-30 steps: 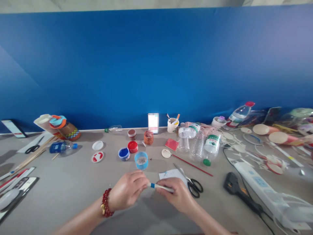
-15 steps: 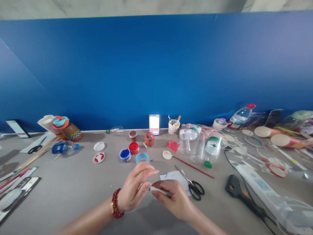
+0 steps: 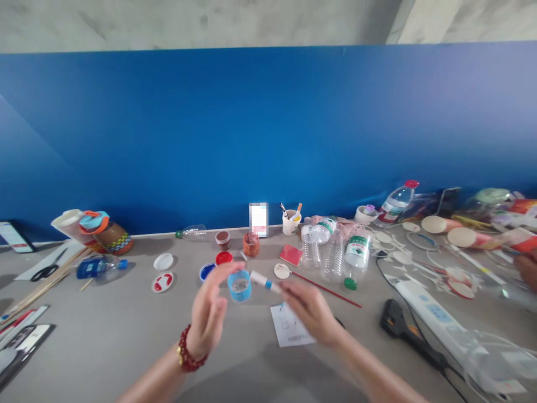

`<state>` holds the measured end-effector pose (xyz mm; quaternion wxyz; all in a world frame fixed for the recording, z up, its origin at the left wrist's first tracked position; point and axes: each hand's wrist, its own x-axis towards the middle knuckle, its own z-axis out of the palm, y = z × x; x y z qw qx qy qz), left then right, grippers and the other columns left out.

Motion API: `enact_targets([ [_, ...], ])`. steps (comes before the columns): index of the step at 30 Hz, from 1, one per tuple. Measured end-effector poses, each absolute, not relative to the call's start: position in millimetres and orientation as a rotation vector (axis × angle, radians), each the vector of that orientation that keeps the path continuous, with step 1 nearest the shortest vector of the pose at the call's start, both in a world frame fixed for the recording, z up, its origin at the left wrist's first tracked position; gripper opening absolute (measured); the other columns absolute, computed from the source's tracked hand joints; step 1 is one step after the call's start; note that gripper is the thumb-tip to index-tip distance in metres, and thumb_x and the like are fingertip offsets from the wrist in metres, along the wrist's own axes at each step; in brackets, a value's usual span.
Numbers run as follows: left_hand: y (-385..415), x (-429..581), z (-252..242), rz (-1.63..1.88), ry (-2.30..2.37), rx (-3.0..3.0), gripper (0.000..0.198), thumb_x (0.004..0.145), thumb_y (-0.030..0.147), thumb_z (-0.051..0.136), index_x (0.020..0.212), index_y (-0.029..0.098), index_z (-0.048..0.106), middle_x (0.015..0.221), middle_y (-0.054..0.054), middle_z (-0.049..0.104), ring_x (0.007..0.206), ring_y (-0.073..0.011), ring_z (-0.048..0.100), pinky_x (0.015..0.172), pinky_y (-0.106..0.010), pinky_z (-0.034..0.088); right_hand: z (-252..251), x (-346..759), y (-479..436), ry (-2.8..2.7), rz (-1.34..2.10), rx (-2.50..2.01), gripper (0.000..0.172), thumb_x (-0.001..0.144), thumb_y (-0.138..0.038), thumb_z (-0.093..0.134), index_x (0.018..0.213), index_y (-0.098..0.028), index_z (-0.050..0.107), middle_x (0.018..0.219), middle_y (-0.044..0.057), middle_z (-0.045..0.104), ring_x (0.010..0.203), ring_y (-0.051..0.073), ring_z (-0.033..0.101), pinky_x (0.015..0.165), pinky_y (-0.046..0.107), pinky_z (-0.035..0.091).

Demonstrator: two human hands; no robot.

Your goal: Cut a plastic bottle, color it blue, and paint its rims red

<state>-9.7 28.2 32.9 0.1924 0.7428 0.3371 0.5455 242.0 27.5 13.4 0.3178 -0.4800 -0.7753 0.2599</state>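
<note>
My right hand (image 3: 308, 310) grips a white marker (image 3: 260, 279) with a blue band, its far end pointing up and left towards a small light-blue cup (image 3: 240, 296) with greyish contents. To the left of that cup my left hand (image 3: 208, 313) is raised with fingers stretched and thumb apart, holding nothing. It partly covers a blue paint jar (image 3: 206, 272) and the red paint jar (image 3: 224, 258). Under my right hand lies a white paper (image 3: 289, 331) with faint drawn marks. The scissors are almost wholly hidden behind this hand.
Clear plastic bottles (image 3: 333, 257), a red stick (image 3: 327, 289) with a white disc (image 3: 282, 271), and a cup of pens (image 3: 291, 224) stand beyond. Right are a black glue gun (image 3: 403, 324), a power strip (image 3: 436, 313) and another person's hand (image 3: 526, 270). Paint lids (image 3: 162, 282) lie left.
My hands have moved apart; the left has shifted left and opened upward. The marker in my right hand now sticks out further, near the light-blue cup. The camera view has tilted up slightly.
</note>
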Motion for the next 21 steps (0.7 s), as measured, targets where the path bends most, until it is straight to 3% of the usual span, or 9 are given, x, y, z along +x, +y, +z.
enact_targets([
  [2, 33, -19, 32, 1.802, 1.044, 1.921, 0.027, 0.101, 0.028, 0.040, 0.107, 0.020, 0.064, 0.103, -0.009, 0.070, 0.101, -0.0235, 0.065, 0.086, -0.037, 0.054, 12, 255, 60, -2.044, 0.454, -1.565, 0.040, 0.103, -0.027, 0.031, 0.134, -0.024, 0.057, 0.104, 0.005, 0.073, 0.086, 0.017, 0.068, 0.076, 0.026, 0.051],
  [3, 33, -23, 30, 1.820, 1.038, 1.915, 0.021, 0.100, 0.021, 0.044, 0.100, 0.020, 0.065, 0.090, -0.006, 0.069, 0.091, -0.0209, 0.065, 0.079, -0.033, 0.053, 10, 259, 77, -2.078, 0.329, -1.730, 0.041, 0.103, -0.025, 0.031, 0.137, -0.027, 0.054, 0.116, 0.004, 0.071, 0.098, 0.018, 0.068, 0.084, 0.028, 0.051],
  [6, 27, -29, 18, 1.626, 0.963, 2.060, 0.019, 0.096, 0.012, 0.047, 0.099, 0.019, 0.064, 0.074, -0.001, 0.061, 0.071, -0.0150, 0.061, 0.067, -0.027, 0.051, -5, 259, 124, -2.099, 0.276, -1.890, 0.035, 0.101, -0.019, 0.040, 0.126, -0.026, 0.063, 0.115, 0.007, 0.071, 0.100, 0.021, 0.069, 0.084, 0.031, 0.053],
  [9, 18, -32, 9, 1.478, 0.877, 2.214, 0.023, 0.095, 0.007, 0.046, 0.104, 0.020, 0.063, 0.071, 0.000, 0.059, 0.066, -0.0137, 0.058, 0.064, -0.026, 0.050, -23, 247, 157, -2.116, 0.248, -2.009, 0.024, 0.100, -0.028, 0.052, 0.120, -0.020, 0.064, 0.113, 0.009, 0.068, 0.096, 0.021, 0.068, 0.084, 0.037, 0.056],
  [12, 13, -37, 5, 1.455, 0.937, 2.335, 0.027, 0.093, 0.005, 0.047, 0.108, 0.020, 0.064, 0.076, -0.002, 0.062, 0.071, -0.0148, 0.061, 0.068, -0.027, 0.052, -34, 239, 170, -2.162, 0.212, -2.048, 0.033, 0.096, -0.034, 0.061, 0.124, -0.017, 0.059, 0.124, 0.009, 0.062, 0.103, 0.022, 0.065, 0.086, 0.043, 0.057],
  [16, 11, -49, -4, 1.461, 1.192, 2.385, 0.024, 0.092, 0.008, 0.052, 0.106, 0.020, 0.067, 0.091, -0.007, 0.068, 0.081, -0.0160, 0.066, 0.074, -0.026, 0.055, -36, 248, 167, -2.243, 0.098, -2.018, 0.032, 0.097, -0.034, 0.060, 0.125, -0.018, 0.058, 0.125, 0.009, 0.062, 0.104, 0.022, 0.065, 0.088, 0.043, 0.056],
  [21, 10, -55, -21, 1.445, 1.303, 2.338, 0.017, 0.093, 0.015, 0.054, 0.099, 0.020, 0.069, 0.081, -0.003, 0.072, 0.065, -0.0121, 0.067, 0.065, -0.019, 0.055, -29, 278, 154, -2.367, -0.009, -1.983, 0.025, 0.099, -0.032, 0.052, 0.113, -0.017, 0.067, 0.115, 0.012, 0.068, 0.113, 0.026, 0.059, 0.097, 0.040, 0.045],
])
